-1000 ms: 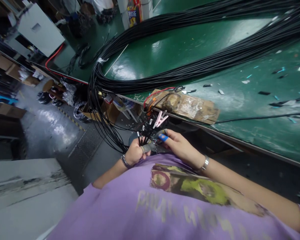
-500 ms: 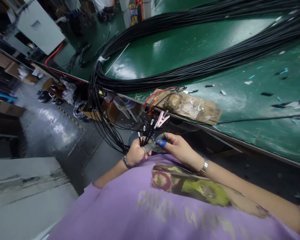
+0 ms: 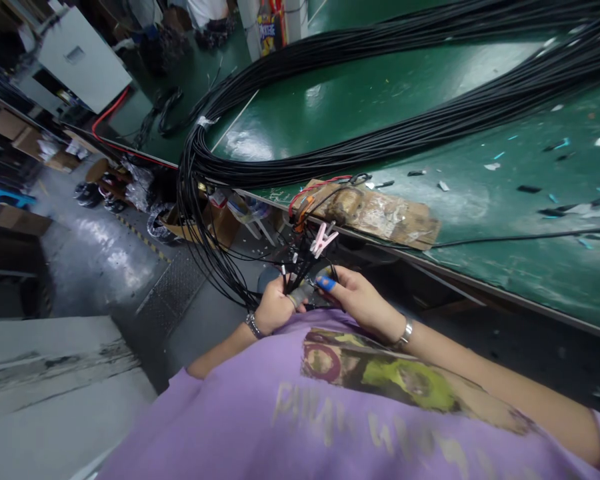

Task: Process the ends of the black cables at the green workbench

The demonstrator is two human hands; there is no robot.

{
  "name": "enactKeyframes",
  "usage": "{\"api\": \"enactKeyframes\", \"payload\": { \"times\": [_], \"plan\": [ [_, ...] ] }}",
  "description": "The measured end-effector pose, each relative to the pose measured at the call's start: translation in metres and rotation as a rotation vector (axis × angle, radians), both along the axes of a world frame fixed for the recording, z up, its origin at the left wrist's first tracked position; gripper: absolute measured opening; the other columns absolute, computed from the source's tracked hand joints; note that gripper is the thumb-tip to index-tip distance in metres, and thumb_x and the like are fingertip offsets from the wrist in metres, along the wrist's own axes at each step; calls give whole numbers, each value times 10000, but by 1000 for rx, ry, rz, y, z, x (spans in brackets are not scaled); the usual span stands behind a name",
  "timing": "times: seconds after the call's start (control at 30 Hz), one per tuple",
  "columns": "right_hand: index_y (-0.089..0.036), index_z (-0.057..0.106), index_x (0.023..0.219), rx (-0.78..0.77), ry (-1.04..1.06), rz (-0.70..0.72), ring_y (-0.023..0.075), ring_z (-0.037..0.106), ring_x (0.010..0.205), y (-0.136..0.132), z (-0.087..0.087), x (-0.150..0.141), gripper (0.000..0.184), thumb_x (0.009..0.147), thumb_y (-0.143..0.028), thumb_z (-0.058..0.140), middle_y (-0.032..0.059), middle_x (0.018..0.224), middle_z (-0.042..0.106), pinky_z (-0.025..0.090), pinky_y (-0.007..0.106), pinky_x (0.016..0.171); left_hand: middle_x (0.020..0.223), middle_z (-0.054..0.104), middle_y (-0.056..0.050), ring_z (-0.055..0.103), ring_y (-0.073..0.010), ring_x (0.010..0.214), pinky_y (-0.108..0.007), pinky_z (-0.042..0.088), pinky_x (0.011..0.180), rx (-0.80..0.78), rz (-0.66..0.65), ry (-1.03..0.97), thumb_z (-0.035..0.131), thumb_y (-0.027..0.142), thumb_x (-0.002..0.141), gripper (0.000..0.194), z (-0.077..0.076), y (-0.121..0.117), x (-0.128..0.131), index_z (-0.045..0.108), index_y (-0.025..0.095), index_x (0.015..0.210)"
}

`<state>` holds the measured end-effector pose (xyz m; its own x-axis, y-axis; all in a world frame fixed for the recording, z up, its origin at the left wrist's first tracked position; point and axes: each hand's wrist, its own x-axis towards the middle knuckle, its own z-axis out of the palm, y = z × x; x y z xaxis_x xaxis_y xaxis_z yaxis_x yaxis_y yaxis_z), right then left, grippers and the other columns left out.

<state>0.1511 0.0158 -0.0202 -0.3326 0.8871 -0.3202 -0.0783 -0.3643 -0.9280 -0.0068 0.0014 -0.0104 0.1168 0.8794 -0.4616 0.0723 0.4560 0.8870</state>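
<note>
My left hand [image 3: 276, 305], fingers wrapped with grey tape, is closed around several black cables [image 3: 240, 288] that hang down from the bench. Their loose ends, some with white tips, stick up past its fingers. Close beside it, my right hand [image 3: 365, 305] pinches at thumb and forefinger, with blue tape on the thumb. A short dark length of cable [image 3: 334, 272] shows at that pinch; its tip is hidden. Just beyond both hands, a pale pink clip [image 3: 323, 240] hangs by the bench edge near red and orange wires [image 3: 303, 212].
A long coil of black cable [image 3: 330, 155] lies on the green bench [image 3: 480, 200]. A taped wooden board [image 3: 380, 212] sits at its edge. Cable scraps [image 3: 529, 189] are scattered to the right. Cardboard boxes [image 3: 225, 227] and a stool [image 3: 96, 170] stand at floor level. A white surface [image 3: 55, 380] is at lower left.
Both hands stay close together with only slight shifts of the fingers. The cable ends above my left hand have tilted a little. The whole view has moved slightly.
</note>
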Motion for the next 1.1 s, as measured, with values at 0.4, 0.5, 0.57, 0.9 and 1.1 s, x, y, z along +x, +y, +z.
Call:
{"api": "enactKeyframes", "payload": {
  "times": [0.4, 0.5, 0.57, 0.9, 1.1],
  "plan": [
    [-172, 586, 677, -71, 45, -40, 70, 313, 476, 0, 0, 0, 447, 619, -601, 698, -32, 548, 491, 243, 234, 448, 457, 512, 71, 412, -41, 336, -171, 307, 349, 65, 69, 24, 760, 520, 543, 467, -2, -3, 1, 486, 163, 668],
    [-173, 598, 720, -7, 15, -68, 76, 353, 504, 1, 0, 1, 431, 640, -587, 685, -18, 623, 547, 291, 233, 469, 449, 505, 74, 407, -41, 333, -170, 305, 344, 70, 96, 24, 775, 494, 529, 460, -1, -3, 2, 482, 164, 657],
    [-176, 600, 735, 38, 6, -67, 87, 396, 541, 3, 1, 2, 402, 634, -550, 705, -18, 655, 560, 338, 237, 505, 450, 506, 74, 407, -40, 335, -169, 305, 343, 69, 98, 18, 784, 473, 526, 451, 0, -4, 3, 482, 164, 654],
    [-200, 484, 646, -64, 37, -24, 78, 306, 451, 0, 3, -3, 335, 670, -500, 630, -65, 502, 409, 253, 229, 439, 461, 511, 69, 406, -39, 339, -167, 295, 334, 75, 102, -2, 791, 441, 529, 429, 1, -4, 4, 484, 165, 647],
    [-204, 499, 621, 666, -402, 56, 142, 452, 619, -2, 12, 6, 61, 628, -176, 553, 0, 631, 514, 358, 267, 587, 441, 497, 71, 394, -40, 330, -170, 285, 335, 107, 118, 9, 775, 426, 568, 399, -3, -3, 4, 491, 161, 663]
  ]
}}
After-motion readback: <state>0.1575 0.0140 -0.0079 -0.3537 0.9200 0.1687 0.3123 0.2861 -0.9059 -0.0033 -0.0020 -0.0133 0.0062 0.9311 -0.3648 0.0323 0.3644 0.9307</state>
